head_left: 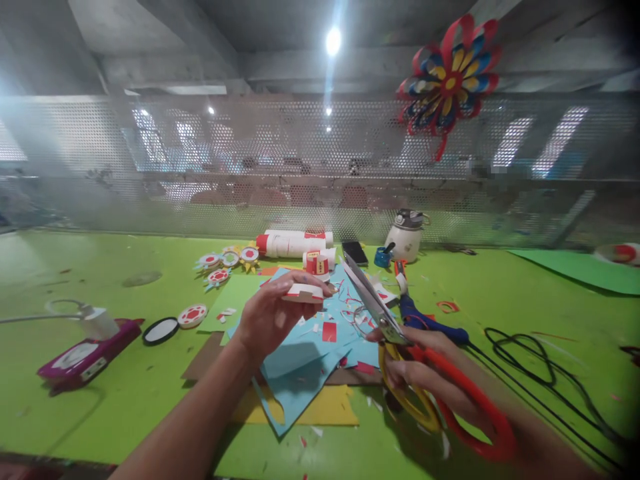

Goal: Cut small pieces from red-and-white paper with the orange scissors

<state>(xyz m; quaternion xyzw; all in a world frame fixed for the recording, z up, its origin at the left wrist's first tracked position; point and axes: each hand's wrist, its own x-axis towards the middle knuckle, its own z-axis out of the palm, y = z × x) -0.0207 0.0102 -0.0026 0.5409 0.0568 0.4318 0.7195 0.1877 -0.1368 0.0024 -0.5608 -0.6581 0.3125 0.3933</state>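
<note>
My left hand (265, 319) is closed around a shallow white paper piece with red edging (306, 291), which looks like a cut-off paper cup bottom. In my right hand (433, 360) is a pair of scissors (373, 303) with one red and one yellow handle loop. Their blades point up and away, to the right of the paper piece and apart from it. Below both hands lie light blue paper sheets (295, 363) strewn with red and white scraps, among them a red square (329, 331). A blue glue gun (425, 319) rests beyond my right hand.
Stacked paper cups (295, 245), a phone (355, 253), a small blue pot (383, 257) and a white jar (404, 237) stand at the back. Cut flower-like cup pieces (218, 279) lie left. A purple power strip (90, 353) and a black cord (530, 363) flank the work. A paper flower (450, 83) hangs above.
</note>
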